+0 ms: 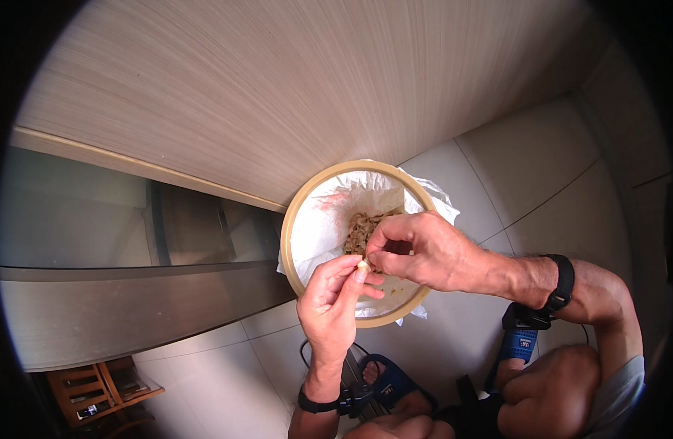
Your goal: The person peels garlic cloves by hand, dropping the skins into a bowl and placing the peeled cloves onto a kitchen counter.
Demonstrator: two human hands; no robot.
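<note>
My left hand (333, 302) pinches a small pale clove (363, 265), probably garlic, between thumb and fingertips. The thumb and forefinger of my right hand (424, 249) are closed together at the clove's right end; whatever lies between those fingertips is too small to make out. Both hands are above a round bin with a tan rim (295, 219), lined with a white plastic bag (314, 230). Brown, dry-looking skins or husks (361, 228) lie inside, partly hidden by my right hand.
A wood-grain panel (292, 99) rises beyond the bin. To the left is a dark glass surface (73, 214) above a wood-grain ledge (138, 307). A wooden slatted item (86, 392) stands at lower left. My feet, in blue sandals (394, 384), rest on the tiled floor (221, 373).
</note>
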